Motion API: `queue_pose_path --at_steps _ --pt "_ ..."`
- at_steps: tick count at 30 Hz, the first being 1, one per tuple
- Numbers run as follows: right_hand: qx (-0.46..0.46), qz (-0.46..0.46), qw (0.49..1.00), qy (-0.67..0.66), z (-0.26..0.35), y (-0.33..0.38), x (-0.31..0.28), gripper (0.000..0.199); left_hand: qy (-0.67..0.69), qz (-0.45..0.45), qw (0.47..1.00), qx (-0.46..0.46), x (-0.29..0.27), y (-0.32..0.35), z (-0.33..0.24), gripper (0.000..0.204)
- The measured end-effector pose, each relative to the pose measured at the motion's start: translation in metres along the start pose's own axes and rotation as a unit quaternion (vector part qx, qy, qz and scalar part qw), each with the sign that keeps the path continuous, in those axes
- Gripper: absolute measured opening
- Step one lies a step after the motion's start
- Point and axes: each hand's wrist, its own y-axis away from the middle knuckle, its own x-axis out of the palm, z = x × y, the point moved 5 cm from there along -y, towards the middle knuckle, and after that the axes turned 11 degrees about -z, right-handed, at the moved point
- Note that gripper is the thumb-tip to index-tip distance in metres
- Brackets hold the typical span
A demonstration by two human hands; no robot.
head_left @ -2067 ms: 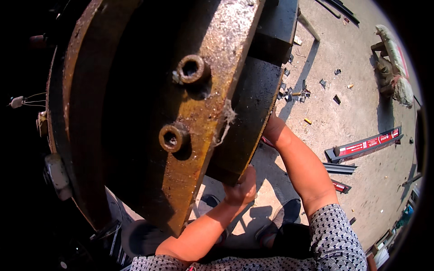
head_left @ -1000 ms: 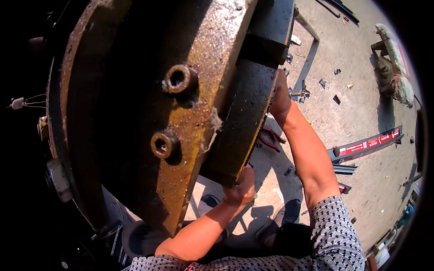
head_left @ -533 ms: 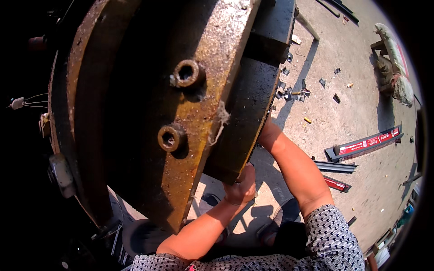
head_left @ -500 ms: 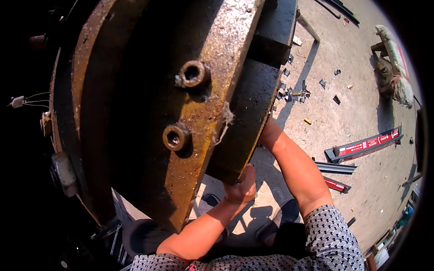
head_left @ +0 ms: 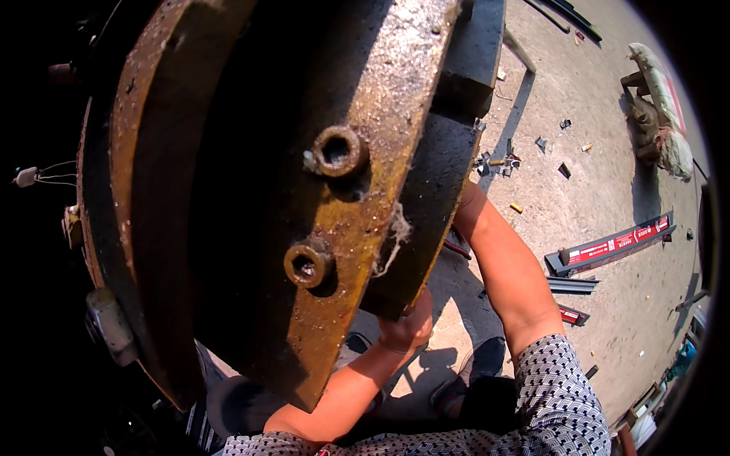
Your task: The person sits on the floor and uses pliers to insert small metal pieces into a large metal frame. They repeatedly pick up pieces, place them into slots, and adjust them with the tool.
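Note:
A large rusty metal machine [head_left: 380, 99] fills the left and middle of the view, with two hex-socket bolts [head_left: 338, 150] in its slanted bar. Along the bar's right side runs a dark steel block [head_left: 437, 163]. My left hand [head_left: 409, 327] is at the block's lower end, fingers curled; their tips and whatever they grip are hidden by it. Farther up, my right hand [head_left: 469, 204] reaches in behind the block's right edge, showing little more than the wrist. Below that wrist a dark red curved piece [head_left: 458, 247] shows; I cannot make out what it is.
Black metal offcuts [head_left: 498, 163] litter the concrete floor beyond the machine. To the right lie dark profiles with red labels [head_left: 616, 245] and a grey channel strip [head_left: 572, 286]. A padded wooden bench [head_left: 660, 114] stands at the far right. My feet are below the machine.
The machine's bar and bolts sit lower and slightly farther right in view. My left hand appears a little lower, and the dark red piece has come into sight below my right wrist.

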Motion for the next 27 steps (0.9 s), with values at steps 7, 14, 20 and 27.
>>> queue_pose_path --at_steps 7,14,20,27 --pt "-0.008 0.110 0.974 0.198 -0.025 -0.012 -0.042 0.011 -0.638 -0.109 0.596 0.475 0.121 0.019 -0.009 0.016" --pt "0.208 0.096 0.963 0.138 -0.004 0.053 -0.029 0.015 -0.638 -0.146 0.616 0.438 0.131 0.023 -0.011 0.024" --pt "0.262 0.122 0.943 0.164 0.002 0.057 -0.042 0.017 -0.555 -0.194 0.711 0.386 0.110 0.014 -0.017 0.035" --pt "0.175 0.135 0.974 0.047 0.018 0.030 -0.023 0.016 -0.448 -0.210 0.797 0.345 0.090 0.009 -0.025 0.030"
